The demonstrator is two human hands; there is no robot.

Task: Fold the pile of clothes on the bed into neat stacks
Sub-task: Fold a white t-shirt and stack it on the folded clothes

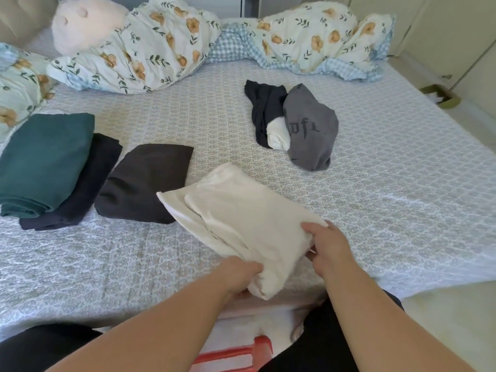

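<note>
A folded cream garment (236, 213) lies at the near edge of the bed, its far end overlapping a folded dark brown piece (145, 181). My left hand (239, 275) grips its near corner from below. My right hand (326, 248) holds its right edge, thumb on top. At the left sits a folded teal garment (45, 159) on top of a folded navy one (88, 183). Further back lies an unfolded heap: a black garment (264, 111), a grey one with lettering (311, 130) and a small white piece (279, 134).
The patterned bedspread (389, 170) covers the bed. A rumpled floral duvet (308, 36), floral pillows (150, 44) and a pale plush toy (86, 22) line the far side. Cabinets stand at the right, with a small green object (437, 96) on the floor.
</note>
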